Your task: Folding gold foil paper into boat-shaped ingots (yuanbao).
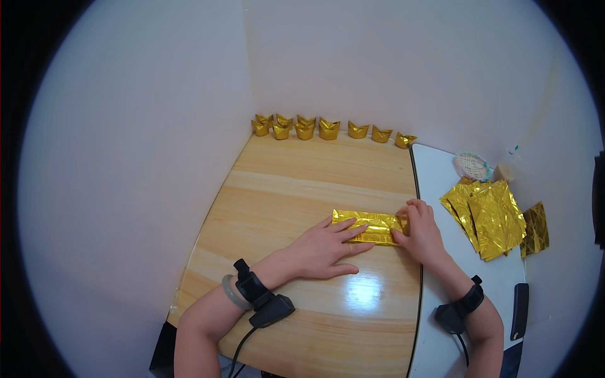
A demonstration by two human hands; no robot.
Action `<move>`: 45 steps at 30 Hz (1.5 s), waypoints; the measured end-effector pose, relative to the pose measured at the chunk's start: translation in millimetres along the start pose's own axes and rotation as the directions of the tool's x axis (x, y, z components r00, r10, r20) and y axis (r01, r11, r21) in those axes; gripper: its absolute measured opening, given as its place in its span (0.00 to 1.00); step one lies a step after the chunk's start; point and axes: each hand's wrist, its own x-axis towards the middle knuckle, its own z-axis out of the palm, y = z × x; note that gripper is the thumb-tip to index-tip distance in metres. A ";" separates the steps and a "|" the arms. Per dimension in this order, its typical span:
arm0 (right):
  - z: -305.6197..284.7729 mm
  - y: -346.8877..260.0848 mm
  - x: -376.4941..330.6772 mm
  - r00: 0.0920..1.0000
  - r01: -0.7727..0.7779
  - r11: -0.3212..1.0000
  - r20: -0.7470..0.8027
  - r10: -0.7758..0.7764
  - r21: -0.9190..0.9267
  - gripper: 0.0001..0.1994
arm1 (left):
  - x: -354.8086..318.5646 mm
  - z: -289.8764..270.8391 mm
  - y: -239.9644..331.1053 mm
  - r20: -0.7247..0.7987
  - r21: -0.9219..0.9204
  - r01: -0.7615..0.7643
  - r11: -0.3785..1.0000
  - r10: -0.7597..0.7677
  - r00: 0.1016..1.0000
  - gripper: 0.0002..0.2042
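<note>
Foil strip [382, 228] under left hand [324, 249] and right hand [421, 233]

Gold and shiny, the strip lies nearly level on the wood-patterned tabletop [302, 189], a little right of and below the centre of the frame. Creases run along its length.

The left hand comes in from the lower left, palm down and spread wide, with several fingers laid across the strip's left part and the thumb apart, toward the bottom of the frame. A thin ring [351, 249] sits on one finger. The right hand comes in from the lower right, fingers curled and narrow, with the thumb and fingertips at the strip's right end; whether they pinch the foil or only press on it, I cannot tell.

Each wrist wears a black strap device [254, 291] with a cable; a pale bangle [232, 293] circles the left forearm beside its strap.

Along the back edge of the tabletop, at upper centre of the frame, stand folded gold boat shapes [358, 130], doubled up toward the left and single toward the right.

At right, a white surface [435, 179] adjoins the wood. On it lies an overlapping pile of gold foil sheets [498, 217]; a darker sheet [535, 230] shows just right of them. A small white woven basket [470, 165] sits behind the pile, and a long black object [520, 312] lies at lower right.
</note>
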 end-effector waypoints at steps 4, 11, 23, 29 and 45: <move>-3.9 10.6 7.0 0.968 -0.223 0.965 0.151 0.202 0.140 0.22 | 1.0 -0.6 0.7 0.003 -0.017 0.002 1.000 -0.002 1.000 0.26; -11.6 13.9 26.7 0.814 -0.478 0.846 0.481 0.325 0.238 0.20 | 0.8 -4.1 1.8 0.043 0.014 0.011 1.000 -0.011 0.999 0.26; 2.7 19.5 21.0 0.907 -0.406 0.748 0.334 0.257 0.526 0.17 | 1.1 -2.9 -0.2 0.013 -0.023 0.004 1.000 -0.003 1.000 0.26; -7.8 13.7 21.7 0.902 -0.425 0.544 0.389 0.187 0.724 0.10 | 4.1 9.9 -15.7 -0.357 -0.290 0.070 0.954 -0.176 0.918 0.26; -8.6 9.8 16.1 0.894 -0.444 0.383 0.373 0.249 0.810 0.09 | 4.7 12.6 -32.4 0.040 -0.990 0.123 0.062 -0.720 0.693 0.07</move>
